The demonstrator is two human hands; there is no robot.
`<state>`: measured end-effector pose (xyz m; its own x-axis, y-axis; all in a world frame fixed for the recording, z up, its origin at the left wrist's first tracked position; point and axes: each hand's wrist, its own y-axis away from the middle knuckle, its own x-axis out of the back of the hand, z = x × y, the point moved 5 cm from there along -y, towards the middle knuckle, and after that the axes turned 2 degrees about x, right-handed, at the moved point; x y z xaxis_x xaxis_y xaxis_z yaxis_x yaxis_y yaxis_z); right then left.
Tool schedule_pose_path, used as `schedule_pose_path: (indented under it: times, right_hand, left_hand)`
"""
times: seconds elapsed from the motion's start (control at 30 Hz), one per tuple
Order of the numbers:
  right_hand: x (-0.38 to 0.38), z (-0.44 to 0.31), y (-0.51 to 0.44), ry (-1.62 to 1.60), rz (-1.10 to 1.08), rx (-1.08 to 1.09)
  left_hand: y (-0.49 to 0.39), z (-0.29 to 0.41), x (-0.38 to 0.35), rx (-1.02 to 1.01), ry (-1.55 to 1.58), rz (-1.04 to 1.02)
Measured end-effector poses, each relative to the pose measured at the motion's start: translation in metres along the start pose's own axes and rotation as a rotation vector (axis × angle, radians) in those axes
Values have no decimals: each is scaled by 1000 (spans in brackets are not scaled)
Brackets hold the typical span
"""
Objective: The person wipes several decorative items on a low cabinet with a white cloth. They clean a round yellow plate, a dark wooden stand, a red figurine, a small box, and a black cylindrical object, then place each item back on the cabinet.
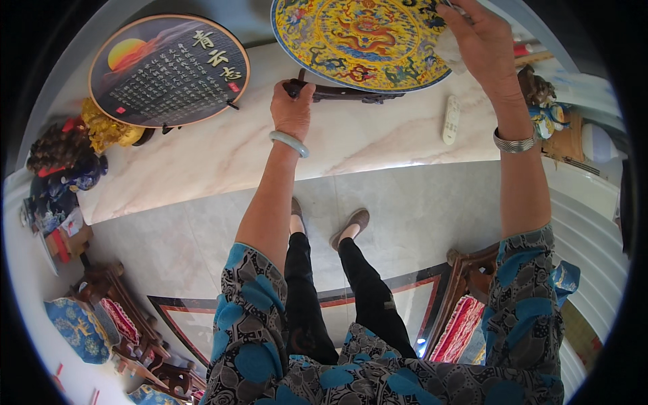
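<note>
A large yellow decorative plate (367, 40) with a dragon pattern and a blue rim stands tilted at the top of the view, over a dark wooden stand (354, 94). My left hand (292, 109) grips the left end of the stand. At the plate's right edge is my right hand (478, 48), with a crumpled whitish cloth or tissue (449, 50) in its fingers, against the plate. Part of the plate is cut off by the frame's top.
A round dark plaque (169, 71) with writing stands on the pale marble shelf (228, 157) at left, beside a golden ornament (109, 126) and a dark blue vase (88, 172). A remote control (451, 120) lies on the right. Carved wooden chairs (463, 273) flank the floor behind.
</note>
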<state>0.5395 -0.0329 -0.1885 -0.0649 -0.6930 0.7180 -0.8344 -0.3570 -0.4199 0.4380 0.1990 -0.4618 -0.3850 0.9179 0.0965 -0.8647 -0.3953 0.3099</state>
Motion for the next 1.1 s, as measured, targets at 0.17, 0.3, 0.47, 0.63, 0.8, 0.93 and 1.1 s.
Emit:
schedule_pose_path:
  times: [0.17, 0.3, 0.47, 0.63, 0.8, 0.93, 1.1]
  right_hand:
    - [4, -1, 1, 99, -32, 89]
    - [3, 1, 2, 63, -9, 126]
    - [1, 4, 10, 86, 11, 145]
    - [-1, 3, 13, 98, -10, 223]
    - [-3, 4, 15, 90, -4, 221]
    - [-1, 0, 16, 75, 7, 236]
    - [0, -3, 17, 146, -62, 209]
  left_hand:
    - [1, -1, 0, 52, 22, -66]
    - [2, 0, 1, 61, 54, -86]
    - [2, -4, 1, 34, 92, -123]
    - [2, -7, 2, -20, 67, -136]
    - [3, -9, 2, -7, 102, -145]
    - [2, -10, 2, 30, 120, -148]
    - [4, -6, 2, 53, 148, -181]
